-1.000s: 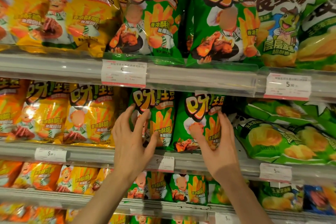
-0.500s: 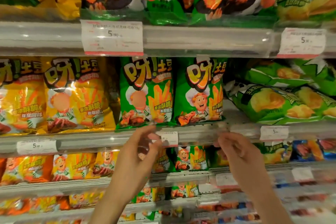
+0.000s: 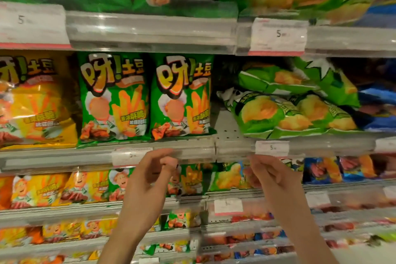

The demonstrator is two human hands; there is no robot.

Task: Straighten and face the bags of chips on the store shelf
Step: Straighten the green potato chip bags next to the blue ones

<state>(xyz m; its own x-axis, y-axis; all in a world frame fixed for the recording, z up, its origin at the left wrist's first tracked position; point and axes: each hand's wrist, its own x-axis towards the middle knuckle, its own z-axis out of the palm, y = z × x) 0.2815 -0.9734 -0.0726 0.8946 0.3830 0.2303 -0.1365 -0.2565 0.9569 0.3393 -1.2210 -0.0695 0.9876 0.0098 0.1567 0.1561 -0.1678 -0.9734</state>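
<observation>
While both hands hang in front of the lower shelves at the bottom centre of the frame, neither touches a bag: the left hand [image 3: 147,180] has its fingers loosely curled and narrow, thumb near the fingertips with nothing between them, and the right hand [image 3: 272,174] shows relaxed, slightly bent fingers, also holding nothing. Just above the fingertips runs the clear front rail [image 3: 192,152] of the middle shelf, with a price tag [image 3: 272,148] clipped to it right above the right hand. On that shelf, at the centre of the frame, two green bags stand upright and face outward, side by side and touching: the left green bag [image 3: 113,98] and the right green bag [image 3: 182,96], their bottom edges just behind the rail. A yellow bag [image 3: 36,103] stands against the left green bag at the frame's left edge. To the right of the right green bag there is a bare strip of shelf floor [image 3: 227,128], and beyond it lime bags [image 3: 289,113] lie flat and tilted, stacked one over another, their ends pointing toward the gap. The upper shelf edge [image 3: 150,32] sits close above the tops of the green bags, leaving little room overhead. The lower shelves are blurred.
</observation>
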